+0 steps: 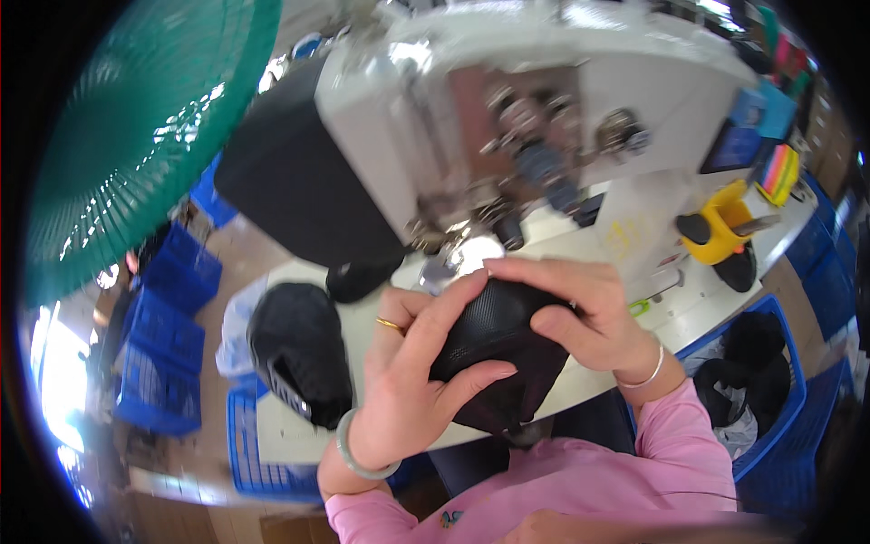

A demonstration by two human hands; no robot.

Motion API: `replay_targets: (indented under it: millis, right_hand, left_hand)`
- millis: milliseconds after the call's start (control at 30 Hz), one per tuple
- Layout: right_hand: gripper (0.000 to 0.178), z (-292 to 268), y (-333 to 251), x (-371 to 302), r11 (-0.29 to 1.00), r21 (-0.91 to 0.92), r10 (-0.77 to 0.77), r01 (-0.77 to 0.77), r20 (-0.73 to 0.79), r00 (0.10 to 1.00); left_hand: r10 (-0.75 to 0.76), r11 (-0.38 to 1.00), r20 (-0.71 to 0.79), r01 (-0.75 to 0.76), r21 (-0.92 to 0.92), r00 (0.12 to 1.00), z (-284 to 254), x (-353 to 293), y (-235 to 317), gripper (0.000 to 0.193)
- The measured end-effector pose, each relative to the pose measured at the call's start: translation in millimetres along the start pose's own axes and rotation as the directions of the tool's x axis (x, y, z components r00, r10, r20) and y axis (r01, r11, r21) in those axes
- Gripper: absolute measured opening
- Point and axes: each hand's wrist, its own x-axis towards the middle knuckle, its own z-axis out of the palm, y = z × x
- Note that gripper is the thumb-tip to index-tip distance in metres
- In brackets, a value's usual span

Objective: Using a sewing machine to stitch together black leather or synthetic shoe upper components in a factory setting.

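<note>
On the white worktable (634, 238) by a sewing machine (507, 109), left hand (412, 381) and right hand (580, 313) clasp closed around a black mesh piece (494, 340).

a black mesh fabric piece (494, 340) sits bunched at the table's near edge.

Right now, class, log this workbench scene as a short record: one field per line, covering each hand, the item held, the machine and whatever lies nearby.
Left hand: grips black mesh piece, wears a gold ring and a pale bangle
Right hand: holds the same piece from above, wears a thin bracelet
Machine: white sewing machine behind the hands
Table: white
Stack: black pieces left of the hands
Tape dispenser: yellow, at right
Crates: blue, on the floor at left
</note>
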Motion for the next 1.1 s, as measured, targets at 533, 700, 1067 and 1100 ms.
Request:
replay_targets:
  millis: [533,700,1067,1100]
  right_hand:
    - [0.044,-137.1,-20.4,181.0,0.619,-0.785,-0.196,0.017,-0.133,0.972]
    - [0.044,-142.7,-29.1,174.7,0.467,-0.884,-0.199,0.004,-0.100,0.975]
    - [0.046,-147.3,-38.3,174.8,0.450,-0.891,0.003,-0.065,-0.071,0.997]
    - [0.048,-147.7,-41.2,174.9,0.420,-0.902,0.070,-0.099,-0.076,0.995]
  left_hand:
    - [0.330,0.943,-0.080,-0.324,0.078,0.941,-33.6,224.0,33.2,0.041]
    - [0.224,0.973,0.019,-0.225,0.051,0.974,-38.9,229.7,44.6,0.041]
    - [0.267,0.963,0.056,-0.268,0.025,0.962,-35.4,231.0,48.5,0.037]
    - [0.265,0.964,0.055,-0.267,0.017,0.963,-35.4,230.3,48.3,0.037]
